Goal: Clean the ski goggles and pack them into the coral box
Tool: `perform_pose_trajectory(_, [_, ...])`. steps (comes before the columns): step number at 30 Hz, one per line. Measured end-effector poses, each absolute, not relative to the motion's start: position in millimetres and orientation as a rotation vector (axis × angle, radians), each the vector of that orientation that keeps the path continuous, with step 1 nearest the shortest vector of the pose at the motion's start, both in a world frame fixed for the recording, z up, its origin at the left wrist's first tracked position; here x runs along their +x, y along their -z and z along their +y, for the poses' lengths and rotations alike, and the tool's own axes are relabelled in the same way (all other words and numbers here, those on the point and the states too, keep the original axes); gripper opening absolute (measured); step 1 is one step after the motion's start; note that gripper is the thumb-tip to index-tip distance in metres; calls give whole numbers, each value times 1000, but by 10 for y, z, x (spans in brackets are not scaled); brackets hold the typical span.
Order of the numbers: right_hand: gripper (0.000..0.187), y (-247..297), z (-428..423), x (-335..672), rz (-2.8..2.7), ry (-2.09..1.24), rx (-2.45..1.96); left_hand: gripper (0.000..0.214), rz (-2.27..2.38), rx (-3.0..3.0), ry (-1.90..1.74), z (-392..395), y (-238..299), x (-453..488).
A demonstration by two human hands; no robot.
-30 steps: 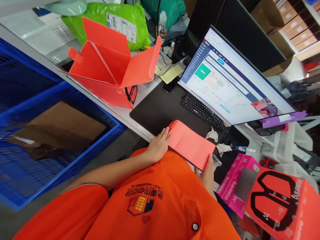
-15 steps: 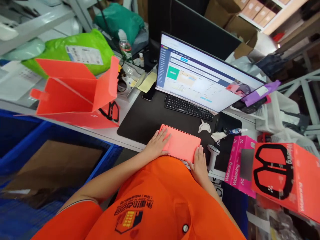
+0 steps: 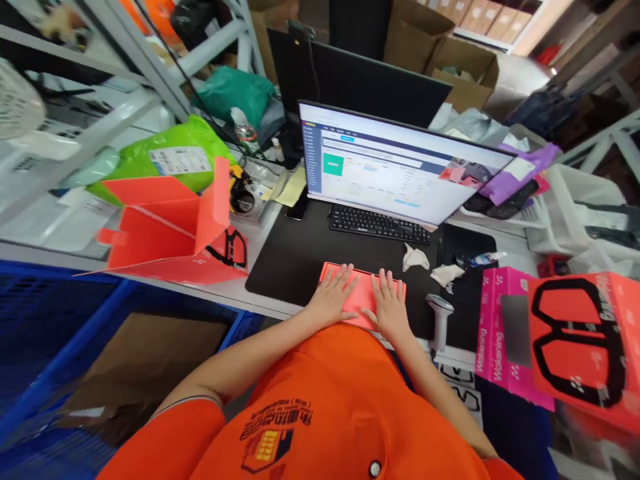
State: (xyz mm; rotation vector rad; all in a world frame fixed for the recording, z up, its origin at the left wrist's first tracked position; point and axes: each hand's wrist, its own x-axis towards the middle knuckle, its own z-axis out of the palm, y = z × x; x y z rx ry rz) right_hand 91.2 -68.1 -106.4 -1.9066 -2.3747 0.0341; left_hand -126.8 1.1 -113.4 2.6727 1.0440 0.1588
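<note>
A flat coral-red box [image 3: 361, 308] lies on the black desk mat [image 3: 285, 267], close against my orange shirt. My left hand [image 3: 333, 293] rests flat on the left part of its top, fingers spread. On the right part lies my right hand [image 3: 390, 303], likewise flat and spread. Neither hand grips anything. To the right of the box a grey-white barcode scanner [image 3: 440, 320] stands near the mat's front edge. Beyond the box are a black keyboard [image 3: 377, 223] and a crumpled white tissue [image 3: 415, 258].
A lit monitor [image 3: 400, 170] stands behind the keyboard. At left, an open coral carton [image 3: 165, 233] sits before a green parcel [image 3: 175, 157]. Pink boxes [image 3: 493, 333] and a coral box [image 3: 580, 340] stand at right. Below left are blue crates [image 3: 30, 373].
Both hands have moved inward and forward over the box top, from its side edges to lying flat on it. The head view has shifted, so the surroundings sit lower in the picture.
</note>
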Motion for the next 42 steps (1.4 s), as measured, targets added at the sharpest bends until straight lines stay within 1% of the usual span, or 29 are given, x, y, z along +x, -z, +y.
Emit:
perform_pose_trajectory(4, [78,1322,-553,899,-2442,-41,-1804,92,1010,2648,-164,72,1290,-1249])
perform_pose_trajectory(7, [77,1378,-573,974,-2374,-46,-1729,88,979,2641,-244,86,1326,-1321])
perform_pose_trajectory(9, [76,1316,-599,1032,-2328,-60,-1688,90,1012,2615,-346,78,1266,-1400])
perform_pose_trajectory(12, [79,1197,-624,1061,-2416,-158,-1520,94,1181,2553,-531,64,1063,-1596])
perform_pose_trajectory(14, [76,1163,-621,1030,-2512,-230,-1386,91,1324,2533,-676,59,892,-1800])
perform_pose_trajectory(16, [70,1169,-596,979,-2568,-288,-1305,83,1562,2494,-896,53,735,-2082])
perform_pose_trajectory(18, [66,1194,-535,946,-2571,-317,-1275,83,1994,2276,-1194,36,619,-2453])
perform_pose_trajectory(20, [63,1220,-427,975,-2534,-291,-1307,100,2503,1763,-1478,6,558,-2885])
perform_pose_trajectory(22, [65,1241,-270,1085,-2451,-209,-1422,120,2772,1256,-1631,-24,557,-3307])
perform_pose_trajectory(24, [73,1254,-97,1253,-2325,-143,-1565,130,2820,1084,-1655,-32,615,-3624])
perform_pose_trajectory(26, [85,1264,41,1430,-2249,-117,-1646,138,2763,1057,-1529,2,718,-3784])
perform_pose_trajectory(29, [102,1296,82,1628,-2307,-86,-1717,160,2702,1014,-1346,143,873,-3797])
perform_pose_trajectory(31, [114,1344,-19,1719,-2402,-89,-1730,168,2697,920,-1331,270,923,-3763])
perform_pose_trajectory(33, [121,1404,-197,1800,-2507,-121,-1685,169,2678,877,-1348,395,923,-3755])
perform_pose_trajectory(35, [123,1452,-410,1867,-2569,-122,-1647,166,2653,913,-1361,502,896,-3778])
perform_pose_trajectory(39, [131,1453,-744,1876,-2594,25,-1607,159,2599,978,-1409,671,843,-3860])
perform_pose_trajectory(42, [134,1411,-811,1775,-2672,139,-1538,157,2562,1076,-1468,723,824,-3932])
